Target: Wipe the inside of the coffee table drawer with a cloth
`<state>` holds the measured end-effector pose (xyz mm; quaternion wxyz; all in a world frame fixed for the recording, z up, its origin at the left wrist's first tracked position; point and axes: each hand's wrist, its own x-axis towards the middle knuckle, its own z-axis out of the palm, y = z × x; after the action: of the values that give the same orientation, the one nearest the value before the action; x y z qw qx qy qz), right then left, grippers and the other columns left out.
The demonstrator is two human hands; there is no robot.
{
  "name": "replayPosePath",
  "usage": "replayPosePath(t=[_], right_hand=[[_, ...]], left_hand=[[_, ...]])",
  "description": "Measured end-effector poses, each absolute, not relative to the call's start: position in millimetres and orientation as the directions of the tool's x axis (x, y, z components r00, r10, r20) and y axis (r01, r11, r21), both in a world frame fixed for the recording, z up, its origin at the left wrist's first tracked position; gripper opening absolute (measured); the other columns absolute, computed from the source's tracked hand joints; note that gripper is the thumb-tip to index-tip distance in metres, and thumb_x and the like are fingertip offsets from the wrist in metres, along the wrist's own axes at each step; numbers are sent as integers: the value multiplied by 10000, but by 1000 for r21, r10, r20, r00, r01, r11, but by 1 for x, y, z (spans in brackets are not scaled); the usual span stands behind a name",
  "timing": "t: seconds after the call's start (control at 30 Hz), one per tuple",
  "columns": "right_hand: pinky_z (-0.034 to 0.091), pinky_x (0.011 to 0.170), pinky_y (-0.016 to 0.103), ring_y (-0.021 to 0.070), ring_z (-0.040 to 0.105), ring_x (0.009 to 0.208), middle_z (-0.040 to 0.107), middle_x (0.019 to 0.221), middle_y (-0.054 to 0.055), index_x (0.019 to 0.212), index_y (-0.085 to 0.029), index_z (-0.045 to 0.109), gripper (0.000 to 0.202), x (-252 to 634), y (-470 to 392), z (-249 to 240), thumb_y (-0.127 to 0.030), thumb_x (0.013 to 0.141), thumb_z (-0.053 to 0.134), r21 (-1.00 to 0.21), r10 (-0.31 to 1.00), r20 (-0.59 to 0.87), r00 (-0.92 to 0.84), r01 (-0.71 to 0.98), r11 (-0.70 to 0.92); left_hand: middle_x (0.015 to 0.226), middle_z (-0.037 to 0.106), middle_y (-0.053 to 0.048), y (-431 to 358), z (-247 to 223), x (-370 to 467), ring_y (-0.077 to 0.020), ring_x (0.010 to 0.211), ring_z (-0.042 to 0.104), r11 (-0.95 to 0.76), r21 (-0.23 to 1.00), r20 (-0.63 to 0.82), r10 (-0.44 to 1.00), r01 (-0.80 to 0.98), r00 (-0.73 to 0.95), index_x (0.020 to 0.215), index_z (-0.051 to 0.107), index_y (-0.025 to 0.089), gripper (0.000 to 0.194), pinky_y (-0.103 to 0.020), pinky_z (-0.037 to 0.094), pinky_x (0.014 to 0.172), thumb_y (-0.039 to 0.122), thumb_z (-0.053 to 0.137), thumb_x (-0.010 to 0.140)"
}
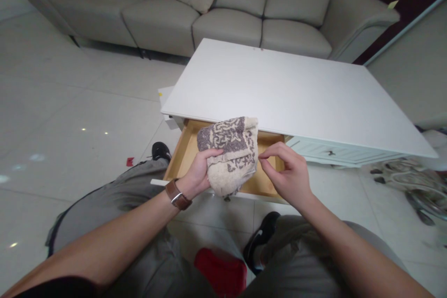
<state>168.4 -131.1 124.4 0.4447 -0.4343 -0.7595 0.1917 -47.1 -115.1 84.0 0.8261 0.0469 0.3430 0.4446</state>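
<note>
A folded cloth (230, 153), cream with a grey-purple pattern, is held up over the open wooden drawer (267, 184) of a white table. My left hand (200, 170), with a brown watch strap on the wrist, grips the cloth's left side, thumb on top and the other fingers hidden beneath. At the cloth's right edge, the thumb and forefinger of my right hand (288, 170) are pinched together, touching or nearly touching its edge. The cloth hides the middle of the drawer.
The white tabletop (275, 88) stretches behind the drawer, with a grey sofa (226, 28) beyond. A closed drawer front (324, 149) is at right. Below, a red object (221, 272) lies between my feet. A small red scrap (130, 162) is on the floor at left.
</note>
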Motion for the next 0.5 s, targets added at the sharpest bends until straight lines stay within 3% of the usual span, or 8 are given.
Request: replayPosePath(t=[0.4, 0.5], right_hand=[[480, 657, 327, 173, 584, 692, 644, 746, 14, 835, -238, 662, 95, 171, -135, 124, -191, 916, 646, -738, 862, 481, -157, 459, 495], [483, 631, 321, 145, 502, 575, 534, 609, -17, 705, -234, 595, 248, 171, -131, 125, -253, 949, 631, -771, 870, 460, -176, 406, 490]], left_hand=[[1052, 803, -179, -116, 82, -47, -362, 1026, 765, 617, 375, -513, 760, -692, 400, 1286, 698, 57, 502, -562, 561, 1044, 119, 607, 796], [1057, 803, -177, -116, 83, -47, -359, 1036, 762, 618, 365, -519, 756, -696, 399, 1286, 693, 55, 506, -560, 553, 1055, 120, 598, 793]])
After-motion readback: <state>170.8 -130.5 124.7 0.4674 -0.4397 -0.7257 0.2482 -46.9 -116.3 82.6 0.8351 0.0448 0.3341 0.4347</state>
